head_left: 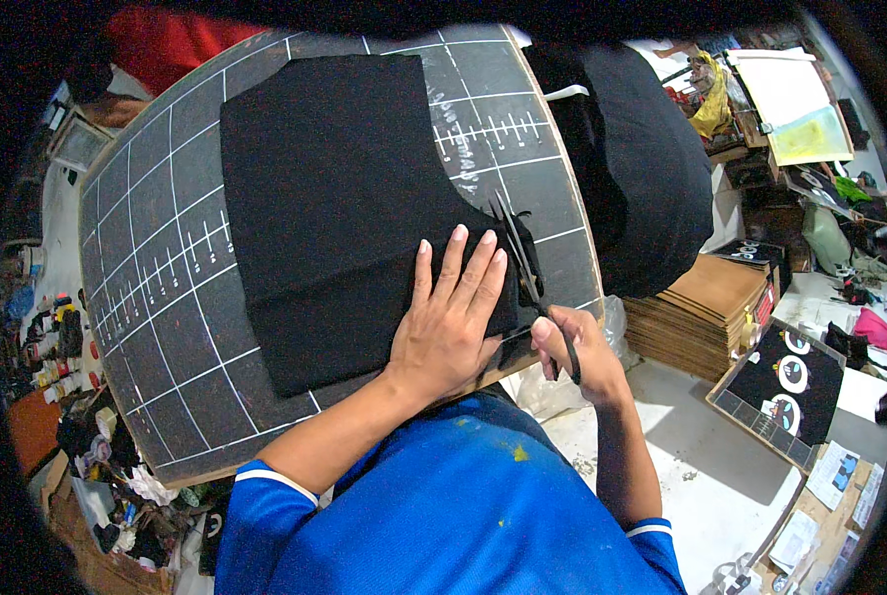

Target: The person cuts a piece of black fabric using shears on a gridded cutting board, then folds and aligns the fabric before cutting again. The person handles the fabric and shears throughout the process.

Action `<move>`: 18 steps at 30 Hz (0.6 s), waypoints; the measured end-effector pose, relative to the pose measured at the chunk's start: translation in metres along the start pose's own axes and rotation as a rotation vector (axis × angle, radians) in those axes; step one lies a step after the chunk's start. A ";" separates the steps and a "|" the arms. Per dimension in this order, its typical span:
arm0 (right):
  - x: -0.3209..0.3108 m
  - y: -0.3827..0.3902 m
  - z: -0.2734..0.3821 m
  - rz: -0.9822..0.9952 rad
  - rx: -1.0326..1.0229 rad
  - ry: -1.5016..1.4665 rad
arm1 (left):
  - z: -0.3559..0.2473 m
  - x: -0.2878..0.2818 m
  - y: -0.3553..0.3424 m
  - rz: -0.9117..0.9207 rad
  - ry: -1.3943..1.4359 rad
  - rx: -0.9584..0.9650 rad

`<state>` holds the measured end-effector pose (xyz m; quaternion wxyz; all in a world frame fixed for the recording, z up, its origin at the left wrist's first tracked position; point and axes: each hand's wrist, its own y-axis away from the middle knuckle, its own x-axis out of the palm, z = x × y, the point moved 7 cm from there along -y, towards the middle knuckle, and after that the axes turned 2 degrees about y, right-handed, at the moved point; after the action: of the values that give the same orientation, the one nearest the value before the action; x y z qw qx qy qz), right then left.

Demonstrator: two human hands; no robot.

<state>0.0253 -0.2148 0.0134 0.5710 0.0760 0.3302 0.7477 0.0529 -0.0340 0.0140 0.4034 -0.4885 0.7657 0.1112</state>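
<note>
A folded piece of black fabric point(329, 208) lies flat on a dark board point(166, 397) ruled with a white grid. My left hand point(448, 317) rests on the fabric's near right part, fingers spread and palm down. In my right hand point(582, 352) is a pair of scissors point(515, 243), held by the handles. The blades point away from me along the fabric's right edge, beside a curved cut. A narrow strip of black fabric point(532, 263) lies next to the blades, partly hidden by them.
Large black cloth point(622, 169) hangs beyond the board's right edge. A stack of brown sheets point(696, 312) stands at the right, near a black printed panel point(780, 387). Bottles and loose clutter point(66, 342) line the left. Red cloth point(180, 45) shows at the far left.
</note>
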 end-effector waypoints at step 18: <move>0.003 -0.014 0.001 -0.130 0.029 -0.059 | -0.001 -0.001 0.001 -0.024 -0.030 0.006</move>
<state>0.0359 -0.2099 0.0058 0.6267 0.0849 0.3283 0.7016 0.0516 -0.0331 0.0149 0.4176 -0.4950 0.7538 0.1114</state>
